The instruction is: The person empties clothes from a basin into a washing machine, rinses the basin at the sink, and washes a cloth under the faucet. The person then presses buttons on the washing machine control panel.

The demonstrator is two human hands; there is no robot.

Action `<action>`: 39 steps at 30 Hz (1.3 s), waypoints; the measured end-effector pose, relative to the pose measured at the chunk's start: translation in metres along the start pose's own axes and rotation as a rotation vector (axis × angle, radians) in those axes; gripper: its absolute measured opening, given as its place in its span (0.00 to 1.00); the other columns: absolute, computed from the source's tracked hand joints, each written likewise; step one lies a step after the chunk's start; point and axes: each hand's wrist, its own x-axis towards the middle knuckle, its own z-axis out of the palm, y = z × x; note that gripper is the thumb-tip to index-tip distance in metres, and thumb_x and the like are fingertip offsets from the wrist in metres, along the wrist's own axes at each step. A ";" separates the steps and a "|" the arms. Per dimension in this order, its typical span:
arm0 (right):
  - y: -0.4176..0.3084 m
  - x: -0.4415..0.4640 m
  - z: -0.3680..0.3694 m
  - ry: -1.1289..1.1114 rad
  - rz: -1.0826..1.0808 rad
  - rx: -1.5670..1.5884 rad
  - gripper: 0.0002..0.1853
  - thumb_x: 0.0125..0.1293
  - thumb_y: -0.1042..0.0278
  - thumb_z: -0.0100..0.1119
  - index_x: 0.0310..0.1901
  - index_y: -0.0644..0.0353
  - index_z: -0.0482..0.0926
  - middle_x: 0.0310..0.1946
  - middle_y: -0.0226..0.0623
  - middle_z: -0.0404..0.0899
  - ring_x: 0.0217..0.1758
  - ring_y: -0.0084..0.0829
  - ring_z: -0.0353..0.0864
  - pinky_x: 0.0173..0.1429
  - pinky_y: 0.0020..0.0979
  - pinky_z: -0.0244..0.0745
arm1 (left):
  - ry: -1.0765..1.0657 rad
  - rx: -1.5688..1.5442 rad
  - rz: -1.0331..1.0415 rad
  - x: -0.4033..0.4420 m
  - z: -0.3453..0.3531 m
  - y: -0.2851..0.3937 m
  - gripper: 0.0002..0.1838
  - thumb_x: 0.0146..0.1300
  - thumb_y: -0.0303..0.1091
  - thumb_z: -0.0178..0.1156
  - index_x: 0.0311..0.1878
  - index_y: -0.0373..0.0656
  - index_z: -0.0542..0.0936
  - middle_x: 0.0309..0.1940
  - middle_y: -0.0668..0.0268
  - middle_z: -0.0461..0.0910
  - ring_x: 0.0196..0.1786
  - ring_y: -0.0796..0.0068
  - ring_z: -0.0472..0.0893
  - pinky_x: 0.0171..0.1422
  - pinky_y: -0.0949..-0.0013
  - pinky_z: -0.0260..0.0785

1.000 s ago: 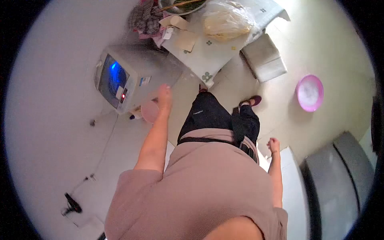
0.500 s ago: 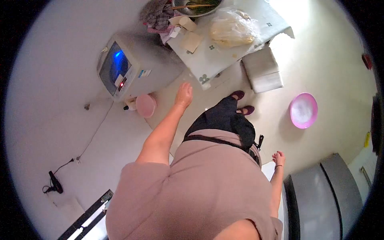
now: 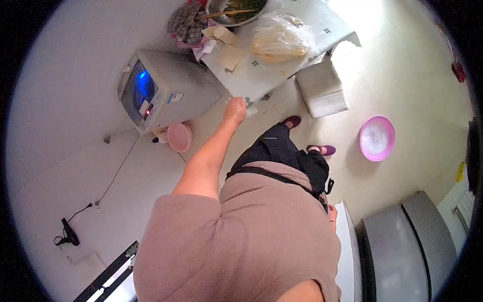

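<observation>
My left hand (image 3: 235,109) is held out ahead of me with its fingers curled in a loose fist. No object shows in it. It overlaps the corner of a table with a white flower-patterned cloth (image 3: 269,83); whether it touches the cloth I cannot tell. My right hand (image 3: 332,213) hangs low at my side, partly covered by my shirt, and its fingers are mostly hidden. Beside it is a white surface (image 3: 348,251). On the table lie a clear plastic bag with something pale yellow inside (image 3: 279,43) and a metal bowl of greens (image 3: 236,19) with chopsticks across it.
A pink basin of white suds (image 3: 376,138) stands on the floor to the right. By the table is a grey box-like stool (image 3: 322,90). To the left are a white appliance with a blue-lit window (image 3: 176,83), a pink bucket (image 3: 179,137) and a black hair dryer (image 3: 70,232).
My left hand has moved slightly forward to the table corner. My right hand has swung back, behind my shirt's edge. My feet have stepped farther apart.
</observation>
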 end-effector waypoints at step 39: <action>0.118 0.264 -0.142 0.191 0.100 0.342 0.13 0.55 0.66 0.48 0.40 0.61 0.74 0.33 0.46 0.77 0.38 0.39 0.77 0.43 0.34 0.71 | -0.555 0.201 0.682 0.051 0.351 0.459 0.16 0.60 0.37 0.45 0.45 0.36 0.71 0.43 0.51 0.71 0.49 0.54 0.69 0.53 0.59 0.62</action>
